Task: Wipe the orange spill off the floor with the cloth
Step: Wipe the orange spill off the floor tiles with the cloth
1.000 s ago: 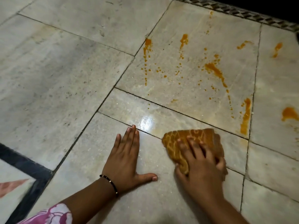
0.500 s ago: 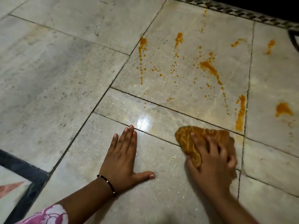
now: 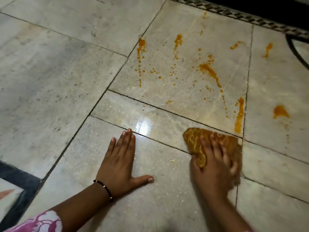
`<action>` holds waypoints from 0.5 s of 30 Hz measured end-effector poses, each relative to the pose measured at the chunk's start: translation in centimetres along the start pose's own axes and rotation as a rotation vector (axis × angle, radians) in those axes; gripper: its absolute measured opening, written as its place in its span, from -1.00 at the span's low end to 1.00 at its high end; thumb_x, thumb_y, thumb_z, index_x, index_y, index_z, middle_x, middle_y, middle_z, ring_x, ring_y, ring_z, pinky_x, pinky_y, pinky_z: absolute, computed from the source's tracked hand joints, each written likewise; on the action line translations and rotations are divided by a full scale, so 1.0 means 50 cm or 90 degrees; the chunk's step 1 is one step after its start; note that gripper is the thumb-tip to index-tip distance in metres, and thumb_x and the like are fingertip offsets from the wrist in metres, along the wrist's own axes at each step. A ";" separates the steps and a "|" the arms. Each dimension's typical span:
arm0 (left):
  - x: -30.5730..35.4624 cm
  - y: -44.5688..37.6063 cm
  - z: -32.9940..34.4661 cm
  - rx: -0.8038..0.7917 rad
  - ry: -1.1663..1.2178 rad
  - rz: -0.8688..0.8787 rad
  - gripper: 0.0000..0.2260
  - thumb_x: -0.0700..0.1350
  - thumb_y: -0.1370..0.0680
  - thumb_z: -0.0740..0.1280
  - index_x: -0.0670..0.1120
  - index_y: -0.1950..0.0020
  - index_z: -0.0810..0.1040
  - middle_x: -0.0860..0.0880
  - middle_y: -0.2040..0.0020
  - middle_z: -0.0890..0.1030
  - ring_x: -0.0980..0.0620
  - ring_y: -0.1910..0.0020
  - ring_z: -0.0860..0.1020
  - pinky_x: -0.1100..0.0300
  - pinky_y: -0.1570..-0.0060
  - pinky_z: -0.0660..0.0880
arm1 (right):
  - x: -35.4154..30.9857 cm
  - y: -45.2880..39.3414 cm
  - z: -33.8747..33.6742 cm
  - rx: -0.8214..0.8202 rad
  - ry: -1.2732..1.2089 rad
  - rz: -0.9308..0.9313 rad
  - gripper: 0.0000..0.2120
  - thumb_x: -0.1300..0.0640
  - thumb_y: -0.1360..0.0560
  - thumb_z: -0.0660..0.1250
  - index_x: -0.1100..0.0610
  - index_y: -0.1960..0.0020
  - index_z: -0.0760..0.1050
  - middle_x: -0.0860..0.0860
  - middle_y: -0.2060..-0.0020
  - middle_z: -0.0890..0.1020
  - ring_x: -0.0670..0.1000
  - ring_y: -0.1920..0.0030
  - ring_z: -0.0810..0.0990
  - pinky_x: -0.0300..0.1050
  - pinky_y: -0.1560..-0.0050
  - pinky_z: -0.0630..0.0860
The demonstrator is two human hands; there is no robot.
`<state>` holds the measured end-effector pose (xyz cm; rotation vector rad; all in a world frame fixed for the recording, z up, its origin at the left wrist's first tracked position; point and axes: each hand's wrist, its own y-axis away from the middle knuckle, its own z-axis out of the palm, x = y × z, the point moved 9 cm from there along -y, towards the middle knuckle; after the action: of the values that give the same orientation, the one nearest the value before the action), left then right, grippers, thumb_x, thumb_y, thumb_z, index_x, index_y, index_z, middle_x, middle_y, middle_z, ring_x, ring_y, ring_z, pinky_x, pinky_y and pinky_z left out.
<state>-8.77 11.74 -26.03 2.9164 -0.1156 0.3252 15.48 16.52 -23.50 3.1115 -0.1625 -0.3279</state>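
Orange spill (image 3: 209, 71) lies in streaks and drops across the pale marble floor (image 3: 66, 81) ahead of me, with a long streak (image 3: 239, 118) and a blob (image 3: 280, 111) at the right. A mottled orange-brown cloth (image 3: 194, 139) lies flat on the floor just below that streak. My right hand (image 3: 215, 166) presses down on the cloth with spread fingers and is motion-blurred. My left hand (image 3: 120, 161) rests flat on the floor to the left of the cloth, fingers straight, thumb out, a dark bead bracelet on the wrist.
A wet shiny patch (image 3: 143, 128) lies just beyond my left fingertips. A dark patterned border (image 3: 242, 14) runs along the far edge. A black inlay strip (image 3: 20, 183) crosses the near left corner. A small crumb (image 3: 171, 161) sits between my hands.
My right hand has slid the cloth to the right, closer to the long orange streak. My left hand stays planted in the same spot.
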 end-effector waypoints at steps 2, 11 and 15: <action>-0.001 0.000 0.002 -0.005 0.000 -0.001 0.09 0.58 -0.32 0.04 -0.26 -0.52 0.05 -0.21 -0.54 0.06 -0.10 -0.52 -0.01 -0.08 -0.43 -0.06 | -0.040 0.080 0.014 -0.008 -0.002 -0.010 -0.39 -0.20 -0.34 0.08 -0.16 -0.40 0.28 -0.04 -0.40 0.38 0.10 -0.38 0.27 0.15 -0.28 0.09; -0.001 0.003 0.004 -0.003 -0.009 -0.004 0.06 0.58 -0.34 -0.02 -0.23 -0.53 0.03 -0.18 -0.54 0.03 -0.08 -0.52 -0.02 -0.06 -0.43 -0.09 | -0.138 -0.095 0.028 -0.079 -0.039 -0.238 -0.36 -0.25 -0.36 0.06 -0.19 -0.44 0.23 -0.11 -0.46 0.27 0.01 -0.47 0.17 0.00 -0.42 -0.15; -0.002 0.010 0.005 -0.008 -0.004 -0.014 0.05 0.57 -0.35 -0.04 -0.22 -0.53 0.01 -0.16 -0.55 0.01 -0.08 -0.53 -0.03 -0.07 -0.44 -0.09 | -0.003 -0.052 -0.010 -0.017 -0.022 -0.111 -0.37 -0.26 -0.41 0.05 -0.12 -0.45 0.23 -0.07 -0.46 0.27 0.03 -0.47 0.17 0.13 -0.45 -0.04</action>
<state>-8.87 11.23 -26.18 2.9038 -0.0856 0.3100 15.68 19.11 -23.05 3.1006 0.1131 -0.3828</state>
